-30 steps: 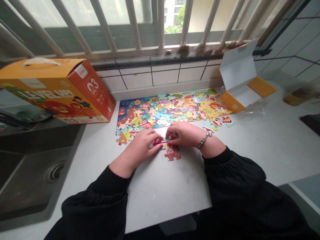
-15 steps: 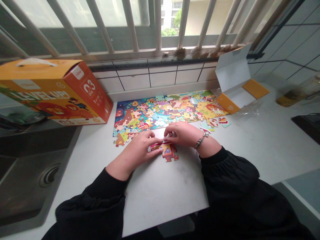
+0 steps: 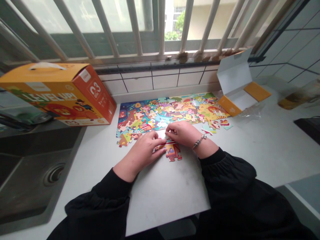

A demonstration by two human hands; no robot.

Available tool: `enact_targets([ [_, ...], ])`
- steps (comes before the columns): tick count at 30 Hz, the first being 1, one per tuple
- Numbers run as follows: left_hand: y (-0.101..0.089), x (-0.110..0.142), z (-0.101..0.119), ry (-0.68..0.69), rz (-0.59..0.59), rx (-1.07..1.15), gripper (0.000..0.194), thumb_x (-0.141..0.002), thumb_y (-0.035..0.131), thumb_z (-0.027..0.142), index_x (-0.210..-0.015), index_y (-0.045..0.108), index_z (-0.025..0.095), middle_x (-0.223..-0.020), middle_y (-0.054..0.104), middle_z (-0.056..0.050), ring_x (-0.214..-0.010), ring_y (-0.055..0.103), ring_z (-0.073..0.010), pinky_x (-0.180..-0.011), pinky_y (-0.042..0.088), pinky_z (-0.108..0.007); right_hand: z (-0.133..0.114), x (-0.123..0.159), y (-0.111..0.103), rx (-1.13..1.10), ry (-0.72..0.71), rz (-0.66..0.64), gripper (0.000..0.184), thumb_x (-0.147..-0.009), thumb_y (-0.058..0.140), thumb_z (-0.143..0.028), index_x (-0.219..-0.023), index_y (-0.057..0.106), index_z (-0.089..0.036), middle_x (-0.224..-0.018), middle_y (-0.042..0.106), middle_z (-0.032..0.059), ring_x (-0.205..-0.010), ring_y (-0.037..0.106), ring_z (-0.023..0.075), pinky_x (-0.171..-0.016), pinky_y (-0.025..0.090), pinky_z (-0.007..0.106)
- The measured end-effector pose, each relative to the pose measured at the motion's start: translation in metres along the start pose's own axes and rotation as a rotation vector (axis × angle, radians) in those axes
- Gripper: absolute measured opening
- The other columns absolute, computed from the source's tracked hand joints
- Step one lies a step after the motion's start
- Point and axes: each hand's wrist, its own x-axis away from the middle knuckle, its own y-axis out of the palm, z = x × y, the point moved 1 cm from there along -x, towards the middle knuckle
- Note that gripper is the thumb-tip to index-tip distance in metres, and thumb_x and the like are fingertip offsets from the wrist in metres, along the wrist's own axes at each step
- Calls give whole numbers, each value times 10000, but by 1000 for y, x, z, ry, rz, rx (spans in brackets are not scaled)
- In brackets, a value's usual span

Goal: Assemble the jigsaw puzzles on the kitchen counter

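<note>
A small cluster of joined puzzle pieces (image 3: 173, 151), orange, red and purple, lies on the white counter in front of me. My left hand (image 3: 150, 146) holds its left side, thumb and index finger resting on the pieces. Just above the cluster's upper edge is my right hand (image 3: 181, 133), its thumb and fingertips pinched together; whatever sits between them is too small to make out. A bracelet (image 3: 199, 141) circles the right wrist. Behind both hands spreads a colourful puzzle picture (image 3: 162, 113) covered with many loose pieces.
A large orange puzzle box (image 3: 50, 96) stands at the left beside a dark sink (image 3: 25, 176). An opened small box (image 3: 240, 96) sits at the back right with clear plastic (image 3: 252, 114) by it. Several loose pieces (image 3: 217, 126) lie right of my hands. Window bars rise behind.
My right hand's fingertips have lifted slightly away from the top of the joined pieces. The left hand stays on them. The whole view has shifted a little.
</note>
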Motion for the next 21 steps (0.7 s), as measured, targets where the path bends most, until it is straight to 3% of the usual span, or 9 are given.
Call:
enact_targets([
  [4,-2,-1,3,6,7,43,248,-1089,656,387,-1239,795,248,-1146,664,-99,-1011,661,-256,-912,537,-427,-1,0,-1,-9,7,-27,133,-1036,721,-248,-968,825,-200,-868,776,38,-791,627,174,-733,383,291],
  [8,-9,-1,-10,-82,142,16,245,-1083,586,301,-1221,765,207,-1185,699,-127,-1112,675,-292,-1006,557,-473,-1,0,-2,-17,11,-31,138,-1040,714,-253,-974,826,-207,-854,774,34,-775,626,173,-723,388,290],
  [12,-32,8,-53,-431,387,-154,182,-968,621,233,-1080,758,190,-1134,712,-140,-1143,678,-333,-1059,554,-496,-1,1,-4,-17,20,-33,147,-1041,703,-251,-970,825,-210,-853,774,36,-772,629,172,-714,383,290],
  [14,-45,17,-79,-615,449,-196,175,-926,619,221,-1029,759,198,-1097,722,-138,-1111,694,-339,-1036,567,-480,0,1,-4,-4,26,-29,156,-1047,700,-272,-980,827,-212,-860,778,42,-776,623,178,-709,374,294],
  [17,-56,27,-106,-756,429,-213,177,-901,602,220,-970,763,196,-1050,734,-149,-1056,713,-349,-1003,581,-480,1,1,-4,13,33,-27,167,-1051,695,-286,-991,831,-211,-867,781,46,-781,614,182,-706,361,298],
  [21,-53,26,-114,-728,350,-270,255,-891,557,199,-984,792,176,-1087,759,-180,-1105,713,-370,-1036,576,-490,3,2,-3,16,40,-7,161,-1051,701,-296,-1011,834,-213,-855,777,41,-774,611,182,-704,358,301],
])
